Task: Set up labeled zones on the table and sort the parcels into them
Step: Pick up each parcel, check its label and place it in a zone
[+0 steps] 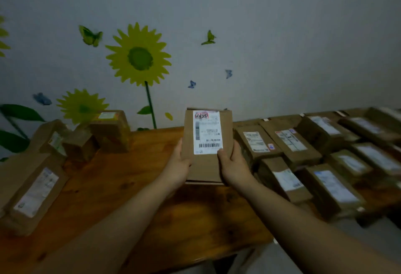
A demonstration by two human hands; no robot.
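Note:
I hold a brown cardboard parcel (pixel 207 165) up over the middle of the wooden table (pixel 104 187), its white shipping label with a barcode facing me. My left hand (pixel 178 168) grips its left edge. My right hand (pixel 233 166) grips its lower right side, thumb on the label's corner. Several labelled brown parcels (pixel 303 156) lie packed together on the right part of the table. A few more parcels (pixel 34 189) lie and stand on the left part.
A wall with sunflower and butterfly stickers (pixel 138 57) runs right behind the table. The table's front edge (pixel 249 247) ends near my right forearm, with grey floor below. Bare wood shows between the two parcel groups.

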